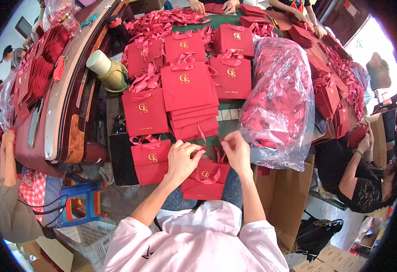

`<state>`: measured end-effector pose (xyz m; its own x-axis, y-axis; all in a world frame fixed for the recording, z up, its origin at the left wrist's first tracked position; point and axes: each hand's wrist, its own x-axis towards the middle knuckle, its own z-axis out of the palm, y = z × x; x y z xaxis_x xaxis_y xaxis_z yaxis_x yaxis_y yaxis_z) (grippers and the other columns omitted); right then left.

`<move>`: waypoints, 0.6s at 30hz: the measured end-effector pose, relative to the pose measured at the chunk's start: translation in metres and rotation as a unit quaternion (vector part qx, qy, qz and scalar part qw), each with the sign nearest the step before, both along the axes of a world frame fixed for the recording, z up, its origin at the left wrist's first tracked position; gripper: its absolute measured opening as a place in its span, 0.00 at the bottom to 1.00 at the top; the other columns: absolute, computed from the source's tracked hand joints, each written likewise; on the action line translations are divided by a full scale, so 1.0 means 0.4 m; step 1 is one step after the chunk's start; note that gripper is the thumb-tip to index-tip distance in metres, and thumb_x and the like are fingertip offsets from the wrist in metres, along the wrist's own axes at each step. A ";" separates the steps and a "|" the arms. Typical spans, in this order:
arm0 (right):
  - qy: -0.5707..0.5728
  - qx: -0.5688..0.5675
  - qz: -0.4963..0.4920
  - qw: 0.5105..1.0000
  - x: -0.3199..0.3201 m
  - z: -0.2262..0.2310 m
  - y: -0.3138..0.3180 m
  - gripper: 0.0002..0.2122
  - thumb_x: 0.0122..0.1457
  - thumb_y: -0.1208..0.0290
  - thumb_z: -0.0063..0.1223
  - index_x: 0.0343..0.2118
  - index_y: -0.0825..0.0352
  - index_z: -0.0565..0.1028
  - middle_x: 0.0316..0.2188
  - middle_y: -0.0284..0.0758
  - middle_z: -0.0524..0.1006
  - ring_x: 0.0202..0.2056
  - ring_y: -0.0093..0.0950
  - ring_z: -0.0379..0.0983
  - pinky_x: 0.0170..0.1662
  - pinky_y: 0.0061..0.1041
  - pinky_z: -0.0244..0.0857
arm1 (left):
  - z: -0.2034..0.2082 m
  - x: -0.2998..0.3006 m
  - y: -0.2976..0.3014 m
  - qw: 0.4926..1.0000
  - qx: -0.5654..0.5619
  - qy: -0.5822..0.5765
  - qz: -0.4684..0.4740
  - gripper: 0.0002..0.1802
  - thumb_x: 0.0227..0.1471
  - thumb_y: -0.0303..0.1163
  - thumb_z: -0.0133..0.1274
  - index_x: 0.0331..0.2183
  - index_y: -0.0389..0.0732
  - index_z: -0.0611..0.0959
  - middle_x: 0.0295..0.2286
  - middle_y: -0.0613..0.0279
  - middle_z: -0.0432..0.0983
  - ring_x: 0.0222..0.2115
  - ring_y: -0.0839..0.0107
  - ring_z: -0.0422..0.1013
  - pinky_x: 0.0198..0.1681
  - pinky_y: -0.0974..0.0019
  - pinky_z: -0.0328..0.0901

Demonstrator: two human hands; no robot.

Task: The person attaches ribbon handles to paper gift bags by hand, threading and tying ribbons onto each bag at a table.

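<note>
The left hand (180, 158) has its thumb and forefinger drawn together on a thin red ribbon (201, 135), whose end stands up above the fingertips; the other fingers curl toward the palm. The right hand (236, 152) has its thumb and forefinger nearly meeting beside a darker strand (219, 155); the contact is too small to make out, so I cannot tell whether they grip it.

Below and between the hands, a red paper bag (204, 186) lies over the person's lap, a ribbon loop across its front. The left hand's fingertips sit near its upper edge, which is hard to make out among the strands. Glare and folds on the clear plastic sack (278, 99) to the right blur the red contents. Other people at the rim are partly cut off.

Both forearms rise from white sleeves (128, 240) and lean inward, the wrists bent so the fingertips face each other. Beyond them, overlapping red bags (187, 88) cover much of the green tabletop (223, 20).
</note>
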<state>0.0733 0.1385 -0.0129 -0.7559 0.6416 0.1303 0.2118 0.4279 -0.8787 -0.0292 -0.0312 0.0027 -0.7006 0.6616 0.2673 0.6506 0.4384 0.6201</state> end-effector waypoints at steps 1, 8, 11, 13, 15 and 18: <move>0.010 0.083 -0.024 0.996 0.001 0.013 -0.001 0.06 0.54 0.78 0.59 0.31 0.69 0.71 0.24 0.38 0.76 0.24 0.32 0.74 0.29 0.29 0.67 | -0.001 0.000 0.000 1.000 0.000 0.000 0.000 0.10 0.43 0.37 0.66 0.27 0.41 0.86 0.23 0.63 0.79 0.27 0.62 0.70 0.34 0.60 0.67; -0.097 0.182 0.018 0.978 -0.008 0.035 -0.054 0.07 0.49 0.73 0.64 0.28 0.66 0.75 0.24 0.38 0.73 0.29 0.39 0.75 0.33 0.35 0.68 | -0.004 0.002 0.003 1.000 0.004 0.006 -0.003 0.10 0.42 0.36 0.66 0.26 0.42 0.87 0.23 0.63 0.79 0.27 0.63 0.69 0.34 0.61 0.67; -0.102 0.217 0.017 0.971 -0.009 -0.003 -0.051 0.09 0.48 0.71 0.65 0.28 0.65 0.75 0.24 0.38 0.74 0.30 0.41 0.74 0.33 0.38 0.68 | 0.004 0.009 0.010 1.000 0.007 0.007 -0.007 0.10 0.42 0.36 0.67 0.26 0.42 0.87 0.23 0.63 0.79 0.26 0.63 0.69 0.33 0.61 0.67; -0.121 0.191 0.023 0.974 -0.007 -0.012 -0.049 0.07 0.50 0.73 0.63 0.29 0.66 0.75 0.26 0.39 0.76 0.30 0.41 0.75 0.33 0.35 0.68 | 0.006 0.009 0.010 1.000 0.002 0.006 -0.008 0.10 0.41 0.36 0.67 0.26 0.42 0.87 0.23 0.64 0.79 0.26 0.63 0.69 0.33 0.61 0.66; -0.082 0.124 0.034 0.988 -0.001 -0.005 -0.049 0.07 0.52 0.74 0.61 0.30 0.67 0.74 0.26 0.41 0.77 0.30 0.41 0.76 0.33 0.37 0.69 | 0.003 0.007 0.008 1.000 -0.002 0.014 -0.013 0.09 0.41 0.37 0.67 0.26 0.43 0.87 0.23 0.64 0.79 0.26 0.63 0.69 0.32 0.61 0.66; -0.033 -0.014 0.054 0.998 0.009 0.028 -0.063 0.06 0.56 0.75 0.57 0.32 0.70 0.72 0.27 0.43 0.78 0.30 0.41 0.77 0.33 0.37 0.69 | 0.008 0.007 0.005 1.000 -0.011 0.005 -0.015 0.09 0.42 0.38 0.66 0.26 0.43 0.87 0.22 0.64 0.78 0.27 0.63 0.69 0.32 0.61 0.66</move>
